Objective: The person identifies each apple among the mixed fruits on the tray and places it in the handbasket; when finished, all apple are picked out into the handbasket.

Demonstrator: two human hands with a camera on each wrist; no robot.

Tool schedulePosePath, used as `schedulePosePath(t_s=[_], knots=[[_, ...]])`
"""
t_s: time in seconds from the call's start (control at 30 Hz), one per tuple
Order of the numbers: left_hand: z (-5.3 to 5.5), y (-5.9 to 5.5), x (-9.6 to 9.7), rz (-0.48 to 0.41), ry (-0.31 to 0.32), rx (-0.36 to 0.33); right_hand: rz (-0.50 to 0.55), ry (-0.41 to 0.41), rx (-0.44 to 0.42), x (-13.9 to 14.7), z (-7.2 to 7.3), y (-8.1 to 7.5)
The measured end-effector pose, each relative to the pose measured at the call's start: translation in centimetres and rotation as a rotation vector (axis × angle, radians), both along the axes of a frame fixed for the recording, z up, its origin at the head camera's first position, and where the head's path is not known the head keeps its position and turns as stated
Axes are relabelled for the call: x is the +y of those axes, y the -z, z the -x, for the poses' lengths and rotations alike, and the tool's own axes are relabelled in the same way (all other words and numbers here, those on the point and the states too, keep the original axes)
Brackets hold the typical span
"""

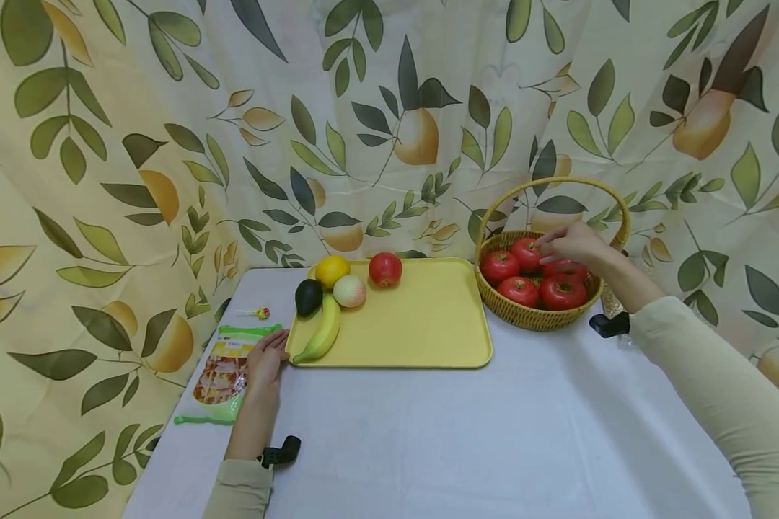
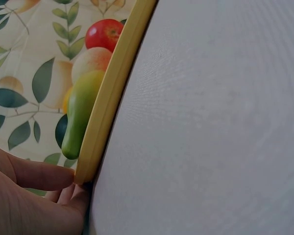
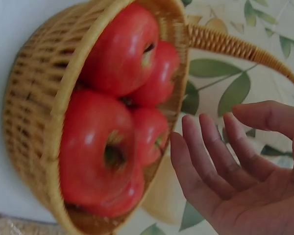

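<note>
My left hand [image 1: 267, 360] lies at the left edge of the yellow tray [image 1: 422, 317]. Its fingers look fairly straight, and in the left wrist view a fingertip touches the tray's rim [image 2: 95, 142]. On the tray are a banana [image 1: 324, 333], an avocado [image 1: 308, 298], a lemon [image 1: 332, 272], a peach [image 1: 350, 290] and a red apple [image 1: 385, 269]. My right hand [image 1: 574, 244] hovers over the wicker basket [image 1: 529, 317], fingers spread and slightly bent, holding nothing. Several red apples [image 3: 95, 147] fill the basket; the hand is apart from them in the right wrist view.
A green-edged food packet [image 1: 223, 375] lies left of the tray, partly behind my left hand. Above it is a small lollipop [image 1: 262, 313]. The basket's tall handle [image 1: 552, 180] arches over the apples. A clear bag [image 1: 612, 301] sits partly hidden behind the basket's right side.
</note>
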State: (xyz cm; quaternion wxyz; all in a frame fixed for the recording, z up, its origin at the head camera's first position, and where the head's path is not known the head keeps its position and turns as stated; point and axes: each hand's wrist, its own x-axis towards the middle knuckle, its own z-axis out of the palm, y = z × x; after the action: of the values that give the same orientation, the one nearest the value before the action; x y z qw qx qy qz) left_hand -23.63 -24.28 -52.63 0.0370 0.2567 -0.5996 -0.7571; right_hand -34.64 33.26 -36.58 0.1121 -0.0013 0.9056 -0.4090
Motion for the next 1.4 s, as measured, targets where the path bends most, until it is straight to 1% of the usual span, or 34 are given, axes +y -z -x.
schedulePosePath(t_s=[0.07,0.23,0.43,0.53,0.63,0.8,0.93,1.03,1.2,1.4], knots=[[0.0,0.0,0.0,0.002,0.000,-0.002,0.001,-0.019,-0.007,-0.7,-0.1,-0.1],[-0.1,-0.2,-0.1,0.000,0.000,-0.006,0.056,-0.041,-0.017,-2.9,-0.2,-0.3],[-0.1,-0.1,-0.2,-0.010,0.001,-0.010,0.091,-0.055,-0.022,-4.9,0.4,-0.4],[-0.1,0.1,-0.3,-0.015,-0.001,-0.020,0.128,-0.067,-0.040,-5.7,0.7,-0.4],[-0.1,0.3,-0.3,-0.017,0.000,-0.026,0.156,-0.087,-0.059,-6.6,0.8,-0.3],[0.0,0.5,-0.5,-0.011,0.002,-0.037,0.167,-0.125,-0.102,-8.6,1.0,0.2],[0.0,0.3,-0.6,-0.008,0.002,-0.045,0.204,-0.138,-0.138,-10.5,1.1,0.7],[0.0,0.1,-0.5,-0.006,0.000,-0.039,0.243,-0.142,-0.158,-11.9,1.3,0.8],[0.2,-0.2,-0.3,0.001,0.000,-0.009,0.280,-0.172,-0.168,-13.7,1.6,0.9],[0.4,0.0,-0.5,0.002,0.006,-0.007,0.298,-0.166,-0.186,-15.8,2.0,1.6]])
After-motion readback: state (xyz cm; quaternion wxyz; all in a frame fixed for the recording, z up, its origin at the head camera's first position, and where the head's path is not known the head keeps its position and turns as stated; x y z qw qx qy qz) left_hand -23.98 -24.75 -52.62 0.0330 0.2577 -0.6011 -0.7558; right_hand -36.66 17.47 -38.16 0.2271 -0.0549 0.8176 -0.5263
